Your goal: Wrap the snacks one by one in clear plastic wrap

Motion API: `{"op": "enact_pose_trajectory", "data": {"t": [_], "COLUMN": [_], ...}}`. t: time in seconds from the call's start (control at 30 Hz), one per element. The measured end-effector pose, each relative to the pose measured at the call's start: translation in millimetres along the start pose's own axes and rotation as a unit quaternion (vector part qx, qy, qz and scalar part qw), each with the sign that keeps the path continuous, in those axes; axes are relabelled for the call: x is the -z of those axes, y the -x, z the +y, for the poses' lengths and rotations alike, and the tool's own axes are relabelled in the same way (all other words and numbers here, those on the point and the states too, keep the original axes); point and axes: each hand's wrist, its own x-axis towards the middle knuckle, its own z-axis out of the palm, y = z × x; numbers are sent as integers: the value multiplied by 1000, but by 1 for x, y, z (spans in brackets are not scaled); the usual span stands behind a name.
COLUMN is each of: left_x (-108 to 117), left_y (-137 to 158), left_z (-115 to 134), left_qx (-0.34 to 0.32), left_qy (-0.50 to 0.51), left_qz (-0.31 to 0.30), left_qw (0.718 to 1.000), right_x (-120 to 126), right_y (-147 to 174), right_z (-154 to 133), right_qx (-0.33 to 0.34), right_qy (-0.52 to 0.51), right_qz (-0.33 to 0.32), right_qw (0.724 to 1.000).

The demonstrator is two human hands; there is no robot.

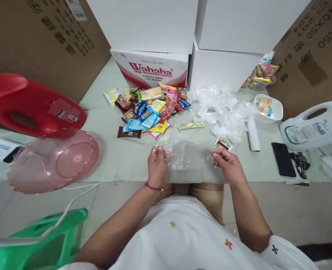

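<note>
A clear plastic bag point(184, 155) is stretched between my two hands above the table's front edge. My left hand point(157, 165) pinches its left end, thumb and fingers pressed together. At the other end, my right hand point(228, 165) grips the bag between thumb and fingertips. Just beyond lies a green snack packet point(191, 126), apart from both hands. A small dark and white packet point(223, 144) rests behind my right hand. Farther back is a pile of colourful wrapped snacks point(151, 108), and beside it a heap of crumpled clear bags point(219, 108).
On the left stand a pink bowl point(78, 157) and a red jug point(36, 105). Toward the right are a plastic roll point(253, 134), a white tub point(275, 110), a phone point(284, 159), keys point(301, 164) and a white jug point(317, 122). A Wahaba carton point(154, 67) backs the table.
</note>
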Motion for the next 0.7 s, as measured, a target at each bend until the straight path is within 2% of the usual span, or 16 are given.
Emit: {"op": "enact_pose_trajectory", "data": {"t": [0.13, 0.23, 0.33, 0.43, 0.53, 0.6, 0.63, 0.7], "left_x": [19, 34, 42, 40, 32, 28, 27, 28], "left_y": [-19, -27, -24, -14, -4, -1, -1, -2], "left_z": [5, 7, 7, 8, 10, 10, 10, 7], "left_qx": [-25, -60, -84, -85, -77, -70, -65, -46], "left_qy": [-22, -48, -86, -130, -121, -103, -95, -74], "left_qz": [21, 54, 42, -7, -46, -79, -96, -107], "left_qw": [999, 996, 992, 988, 989, 989, 989, 990], "right_x": [42, 64, 63, 32, -19, -51, -64, -79], "right_y": [-12, -21, -25, -23, -26, -37, -44, -59], "right_z": [-8, -6, -3, -7, -15, -16, -16, -12], "right_qx": [-15, -21, 33, 195, 342, 377, 370, 328], "right_qy": [83, 124, 220, 302, 383, 432, 453, 467], "right_qz": [-71, -103, -61, 1, -68, -123, -149, -200], "right_qw": [994, 987, 973, 933, 856, 810, 797, 796]}}
